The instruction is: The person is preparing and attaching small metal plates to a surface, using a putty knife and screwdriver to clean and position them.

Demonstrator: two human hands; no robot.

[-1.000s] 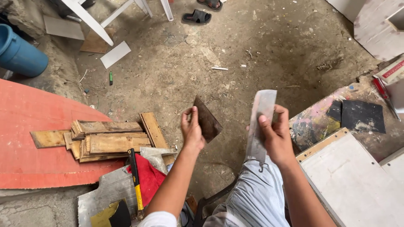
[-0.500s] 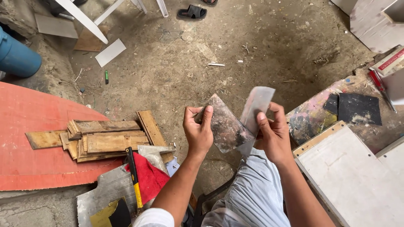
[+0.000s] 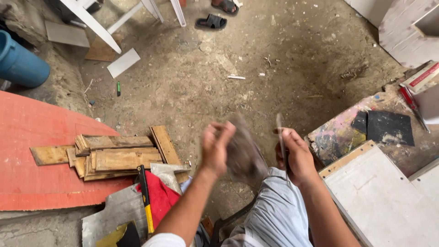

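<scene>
Red board (image 3: pixel 41 160) lies at left on dirt floor (image 3: pixel 256 59); wood scrap pile (image 3: pixel 114 153) rests on its edge. White panel (image 3: pixel 379 201) at right. Blue barrel (image 3: pixel 20 64) top left. Hammer (image 3: pixel 145 196) lies across red cloth (image 3: pixel 160 196).

Left hand (image 3: pixel 216 148) grips dark sheet (image 3: pixel 244 153), now blurred, swung down beside knee; earlier raised flat. Right hand (image 3: pixel 295 153) pinches thin metal blade (image 3: pixel 280 137), turned edge-on since half second ago. Sheet close beside blade, contact unclear; rubbing stroke likely under way.
</scene>
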